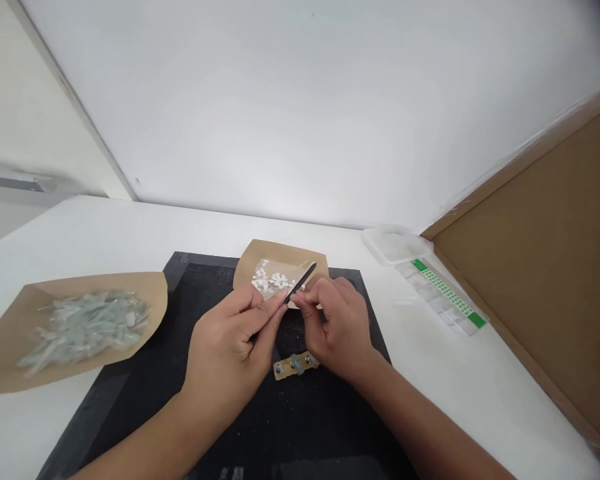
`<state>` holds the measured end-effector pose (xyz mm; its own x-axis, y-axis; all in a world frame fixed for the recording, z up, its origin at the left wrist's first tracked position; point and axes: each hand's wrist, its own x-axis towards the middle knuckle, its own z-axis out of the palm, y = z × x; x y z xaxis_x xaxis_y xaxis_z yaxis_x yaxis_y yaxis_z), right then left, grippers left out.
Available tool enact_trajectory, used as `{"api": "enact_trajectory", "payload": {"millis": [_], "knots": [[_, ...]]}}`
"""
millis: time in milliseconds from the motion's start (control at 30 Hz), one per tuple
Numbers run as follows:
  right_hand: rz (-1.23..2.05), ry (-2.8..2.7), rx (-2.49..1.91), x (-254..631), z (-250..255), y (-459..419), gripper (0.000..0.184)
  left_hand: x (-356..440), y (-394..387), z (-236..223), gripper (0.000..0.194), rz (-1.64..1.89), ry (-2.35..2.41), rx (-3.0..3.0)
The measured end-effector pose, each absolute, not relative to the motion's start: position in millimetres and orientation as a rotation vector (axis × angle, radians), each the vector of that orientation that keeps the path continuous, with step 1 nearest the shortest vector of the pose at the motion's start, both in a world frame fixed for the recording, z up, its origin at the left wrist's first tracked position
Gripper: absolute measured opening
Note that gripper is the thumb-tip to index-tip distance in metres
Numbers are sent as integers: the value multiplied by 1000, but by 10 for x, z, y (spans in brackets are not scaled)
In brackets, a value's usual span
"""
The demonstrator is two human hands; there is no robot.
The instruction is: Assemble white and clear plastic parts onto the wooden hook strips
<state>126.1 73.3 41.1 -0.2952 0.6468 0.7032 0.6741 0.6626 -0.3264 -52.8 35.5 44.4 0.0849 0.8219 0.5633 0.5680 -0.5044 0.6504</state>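
Note:
My left hand (233,340) pinches the lower end of a slim black strip (305,277) between thumb and fingers. The strip slants up and to the right, with a pale edge along one side. My right hand (337,323) is closed too, its thumb and fingertips pinched against the strip's lower part. Whether a small piece sits between those fingertips, I cannot tell. Just behind the strip lies a brown paper tray (253,252) with small white pieces (277,280). Below my hands a short tan strip (281,372) with round metal studs and a greenish translucent piece lies on the black mat (300,427), partly covered by my right hand.
On the left, another brown paper tray (10,313) holds a pile of clear, greenish plastic pieces (93,327). A translucent tub (397,243) and a clear compartment box with a green label (447,293) stand at the right. Beside them leans a brown cardboard panel (540,267).

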Motion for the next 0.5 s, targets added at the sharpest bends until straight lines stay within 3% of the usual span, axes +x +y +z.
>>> {"api": "enact_trajectory", "payload": {"millis": [500], "knots": [[-30, -2030, -1066, 1302, 472, 731, 28, -555, 335, 469, 20, 1332, 1361, 2070]]}}
